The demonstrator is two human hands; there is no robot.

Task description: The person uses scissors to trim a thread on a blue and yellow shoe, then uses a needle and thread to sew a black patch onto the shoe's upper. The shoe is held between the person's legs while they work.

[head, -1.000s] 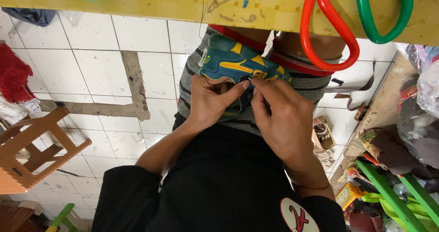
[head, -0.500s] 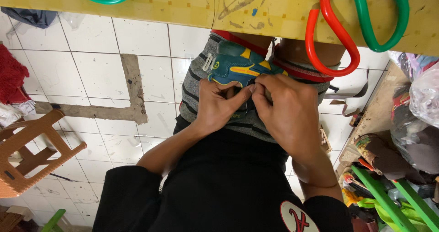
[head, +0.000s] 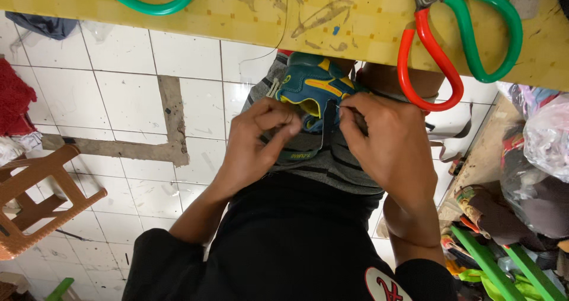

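Observation:
A teal and yellow shoe [head: 311, 84] rests on my lap, just under the edge of the yellow table [head: 237, 16]. My left hand [head: 255, 141] grips the shoe's near left side, fingers curled over its collar. My right hand [head: 385, 147] pinches the collar from the right. A thin pale sliver, perhaps a needle, shows at its fingertips. A dark strip of the shoe hangs between the two hands. A fine thread [head: 285, 31] drops from the table toward the shoe.
Scissors with red and green handles [head: 462, 46] lie on the table at top right, and a green loop handle [head: 148, 1] lies at top left. A brown plastic stool [head: 35, 200] stands on the white tiled floor at left. Bags and green bars [head: 504, 259] crowd the right.
The view has shifted, so the hands and shoe sit slightly lower in it. My left fingers have curled tighter, and the dark strip now shows between the hands.

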